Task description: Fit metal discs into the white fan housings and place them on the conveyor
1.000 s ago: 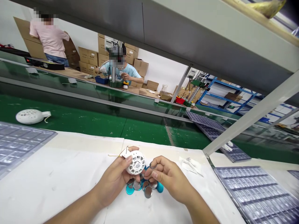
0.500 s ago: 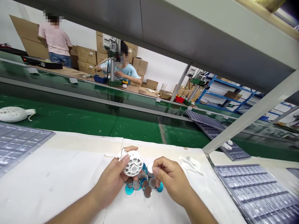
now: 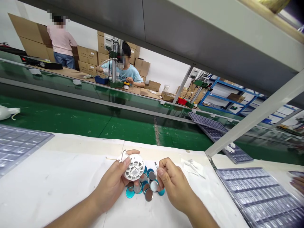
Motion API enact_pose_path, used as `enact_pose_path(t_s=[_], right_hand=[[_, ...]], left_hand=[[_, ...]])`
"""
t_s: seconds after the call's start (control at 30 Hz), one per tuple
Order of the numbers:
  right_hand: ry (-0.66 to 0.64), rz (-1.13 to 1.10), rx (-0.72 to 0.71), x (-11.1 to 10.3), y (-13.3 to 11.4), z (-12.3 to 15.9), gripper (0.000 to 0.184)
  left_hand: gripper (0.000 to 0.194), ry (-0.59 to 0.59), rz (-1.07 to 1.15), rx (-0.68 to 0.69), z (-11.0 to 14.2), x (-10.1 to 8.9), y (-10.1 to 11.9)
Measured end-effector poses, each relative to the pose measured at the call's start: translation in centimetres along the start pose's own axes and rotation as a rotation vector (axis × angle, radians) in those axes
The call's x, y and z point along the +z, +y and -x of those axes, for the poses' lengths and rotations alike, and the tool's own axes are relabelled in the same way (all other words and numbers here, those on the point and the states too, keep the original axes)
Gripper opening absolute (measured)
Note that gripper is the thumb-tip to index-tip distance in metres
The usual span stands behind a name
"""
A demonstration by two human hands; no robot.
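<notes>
My left hand is closed around a white round plastic housing with slots in a ring and a greyish centre. A thin wire loop stands up by the left thumb. In a pinch between thumb and forefinger, my right hand holds a small metal disc, seen nearly edge-on. Between and below the hands lies a loose pile of round discs, some with silver faces up and some blue. The left fingers hide part of the pile.
A green conveyor belt runs behind the white work surface. Clear plastic trays lie at left and right. A slanted post rises at right under an overhead shelf. Two people work beyond; a blurred hand shows at the right edge.
My right hand has turned the disc from face-on to edge-on, slightly away from the pile. The white item on the belt has shifted left. A blurred hand has appeared at the right edge.
</notes>
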State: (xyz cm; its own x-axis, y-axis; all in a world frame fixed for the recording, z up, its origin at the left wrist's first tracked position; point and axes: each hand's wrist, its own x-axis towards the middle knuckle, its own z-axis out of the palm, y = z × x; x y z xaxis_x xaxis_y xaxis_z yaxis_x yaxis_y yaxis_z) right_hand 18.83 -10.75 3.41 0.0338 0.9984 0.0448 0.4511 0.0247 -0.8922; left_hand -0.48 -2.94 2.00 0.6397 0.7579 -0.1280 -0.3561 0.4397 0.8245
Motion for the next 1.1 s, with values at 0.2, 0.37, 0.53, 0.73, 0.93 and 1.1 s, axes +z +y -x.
enact_pose_path(t_s=[0.2, 0.37, 0.53, 0.73, 0.93, 1.1], right_hand=[[0.037, -0.186, 0.010, 1.0, 0.6, -0.8, 0.027], [0.195, -0.127, 0.139, 0.7, 2.6, -2.1, 0.023], [0.190, 0.318, 0.077, -0.4, 3.2, -3.6, 0.031], [-0.107, 0.512, 0.006, 0.1, 0.5, -6.7, 0.036], [-0.249, 0.635, 0.057, 1.4, 0.2, -10.0, 0.007], [-0.194, 0.558, 0.039, 0.6, -0.5, -8.4, 0.012]], left_hand=[[0.046, -0.004, 0.001, -0.016, 0.1, 0.0, -0.1], [0.052, 0.020, 0.016, -0.031, 0.2, -0.1, -0.1], [0.043, 0.147, 0.035, 0.002, 0.0, 0.2, 0.2], [0.029, 0.377, 0.118, 0.155, -1.2, 0.0, 1.1], [0.037, 0.377, 0.109, 0.156, -1.2, -0.4, 0.9], [0.042, 0.286, 0.073, 0.184, -0.4, -0.3, 0.6]])
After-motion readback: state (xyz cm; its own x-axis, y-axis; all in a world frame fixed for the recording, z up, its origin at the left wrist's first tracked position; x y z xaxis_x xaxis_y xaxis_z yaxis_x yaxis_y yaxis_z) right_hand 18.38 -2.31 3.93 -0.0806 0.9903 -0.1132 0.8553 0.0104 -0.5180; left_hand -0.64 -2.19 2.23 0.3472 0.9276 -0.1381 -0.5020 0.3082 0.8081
